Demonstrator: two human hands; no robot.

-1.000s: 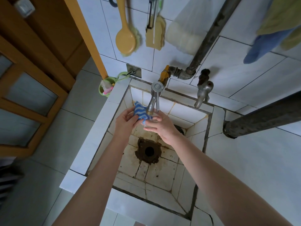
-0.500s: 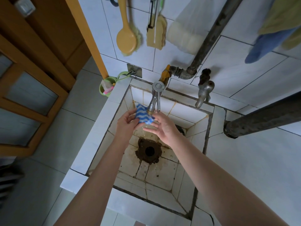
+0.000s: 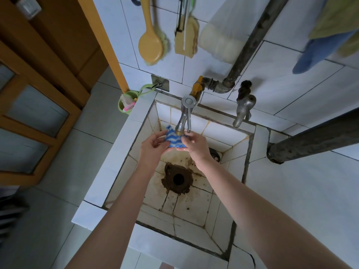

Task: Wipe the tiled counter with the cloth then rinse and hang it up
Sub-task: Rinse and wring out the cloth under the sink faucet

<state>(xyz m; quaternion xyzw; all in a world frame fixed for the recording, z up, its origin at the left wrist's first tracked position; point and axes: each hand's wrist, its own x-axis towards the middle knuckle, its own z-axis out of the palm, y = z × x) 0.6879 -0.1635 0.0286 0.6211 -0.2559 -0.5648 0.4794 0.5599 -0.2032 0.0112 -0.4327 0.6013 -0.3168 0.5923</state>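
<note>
1. Both hands hold the cloth (image 3: 173,139) right under the tap (image 3: 183,121), over the sink (image 3: 198,193). The left hand (image 3: 153,147) pinches one side of it, fingers curled round that edge. The right hand (image 3: 195,144) grips the other side with thumb and fingertips.

2. Compared with a second ago, the cloth looks more spread out. It was a tight bunch pressed between the hands; now more of the blue-and-white stripes show between the two grips. The hands have shifted only slightly and stay beneath the spout.

3. I'd read that as the rinse being under way: the wiping seems done, and the cloth is being opened up so water can reach it. Whether water is running I cannot tell; no stream is plain to see.

4. The cloth's long axis runs from one grip to the other, roughly across the sink. One corner pokes up and away from the left grip, towards the back wall, just beside the spout.

5. Hanging up is not yet done; the blue rag (image 3: 318,53) on the wall above the right hand hints where cloths go.
</note>
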